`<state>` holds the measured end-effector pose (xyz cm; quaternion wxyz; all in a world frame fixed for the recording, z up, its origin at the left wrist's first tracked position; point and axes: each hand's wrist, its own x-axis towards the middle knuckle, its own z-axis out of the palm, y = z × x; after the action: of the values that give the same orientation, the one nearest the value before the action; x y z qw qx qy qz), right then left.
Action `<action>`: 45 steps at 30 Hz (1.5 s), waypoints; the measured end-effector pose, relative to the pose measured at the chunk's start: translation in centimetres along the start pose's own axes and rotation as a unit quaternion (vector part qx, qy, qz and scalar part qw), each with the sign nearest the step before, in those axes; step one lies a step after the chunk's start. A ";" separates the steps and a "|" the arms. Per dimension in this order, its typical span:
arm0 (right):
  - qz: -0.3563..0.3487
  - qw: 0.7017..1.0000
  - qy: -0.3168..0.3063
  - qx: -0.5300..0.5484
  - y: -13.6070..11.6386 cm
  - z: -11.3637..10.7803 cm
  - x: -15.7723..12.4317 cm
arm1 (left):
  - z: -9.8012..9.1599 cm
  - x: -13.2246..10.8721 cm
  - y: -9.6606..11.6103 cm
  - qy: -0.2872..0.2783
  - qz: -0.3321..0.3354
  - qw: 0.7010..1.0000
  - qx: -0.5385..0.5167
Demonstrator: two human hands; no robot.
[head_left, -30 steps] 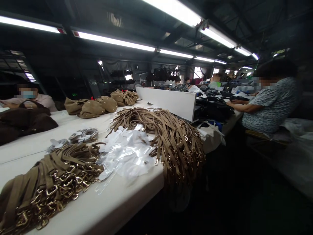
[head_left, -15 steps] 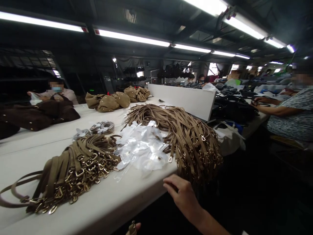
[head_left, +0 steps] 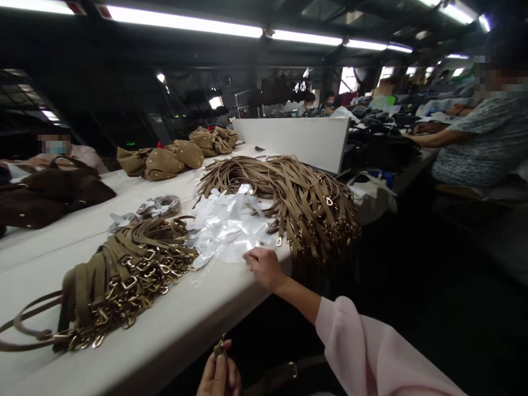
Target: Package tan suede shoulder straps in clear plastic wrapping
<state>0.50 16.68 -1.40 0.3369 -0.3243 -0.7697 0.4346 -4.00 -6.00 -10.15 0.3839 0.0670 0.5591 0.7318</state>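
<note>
Low at the bottom of the view, my left hand (head_left: 219,375) pinches the end of a brown strap (head_left: 219,348) with a gold metal fitting on it. My right hand (head_left: 267,269) reaches over the table edge, fingers closed at the near rim of a heap of clear plastic bags (head_left: 231,223) with white pieces among them; it appears to grip one of these. To the left of the heap lies a bundle of brown straps (head_left: 88,283) with gold buckles and clasps. Behind and right, a larger pile of brown straps (head_left: 299,192) hangs over the edge.
Small coiled items in plastic (head_left: 163,205) lie behind the left bundle. Farther off are tan bags (head_left: 173,159), dark brown bags (head_left: 61,190) and a white upright panel (head_left: 292,140). A co-worker (head_left: 482,137) stands at the right; another person (head_left: 61,151) sits at the left.
My right hand has moved forward and left from the table edge to the plastic heap. My left hand has risen into view with the strap end. The camera has tilted down.
</note>
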 end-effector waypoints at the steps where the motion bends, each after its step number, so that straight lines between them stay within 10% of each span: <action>1: 0.027 0.999 0.003 0.037 0.2 -0.7 0.4 | -0.2 -0.5 0.7 -0.002 0.001 1.000 0.005; 11: 0.070 0.931 0.016 0.357 0.1 -6.6 -0.9 | -0.1 -0.6 2.3 -0.038 -0.035 0.997 -0.053; 27: 0.108 0.922 0.007 0.372 0.5 -3.9 -5.4 | 11.8 3.6 6.3 -0.092 0.109 0.980 0.139; 34: 0.100 0.909 0.136 0.380 2.1 -8.1 -2.6 | 10.5 7.0 7.9 -0.039 0.071 0.997 -0.015; 45: 0.069 0.910 0.235 0.335 0.5 -13.0 9.2 | 3.7 3.6 13.9 -0.059 0.089 0.967 -0.231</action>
<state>5.82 30.08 5.44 0.5659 -0.3374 -0.4534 0.6002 -11.34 -1.95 2.04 0.3548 0.0688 0.3429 0.8671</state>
